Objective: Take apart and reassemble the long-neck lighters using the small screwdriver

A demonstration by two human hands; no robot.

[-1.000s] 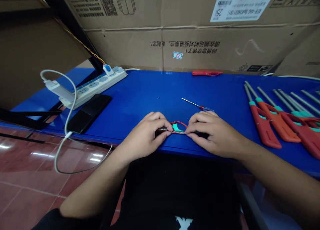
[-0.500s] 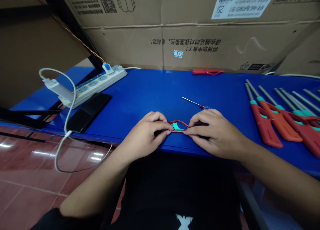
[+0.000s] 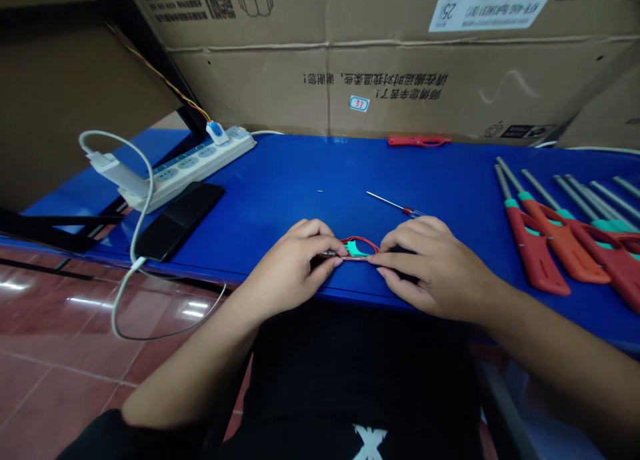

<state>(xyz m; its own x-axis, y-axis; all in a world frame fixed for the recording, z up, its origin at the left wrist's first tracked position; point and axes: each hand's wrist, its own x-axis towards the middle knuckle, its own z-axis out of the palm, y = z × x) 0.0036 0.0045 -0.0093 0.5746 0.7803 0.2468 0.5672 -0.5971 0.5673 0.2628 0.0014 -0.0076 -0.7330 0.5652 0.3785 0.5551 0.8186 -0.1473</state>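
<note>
Near front edge of blue work table, L hand & R hand close together, both pinching red plastic lighter handle w/ teal trigger; looks light, fairly stiff, best held at both ends.

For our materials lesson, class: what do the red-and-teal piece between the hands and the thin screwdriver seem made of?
The red-and-teal looped piece looks like smooth moulded plastic, from its even glossy colour, though it appears small here. The thin red-collared screwdriver's shaft looks like bright steel, from its pale metallic shine.
</note>
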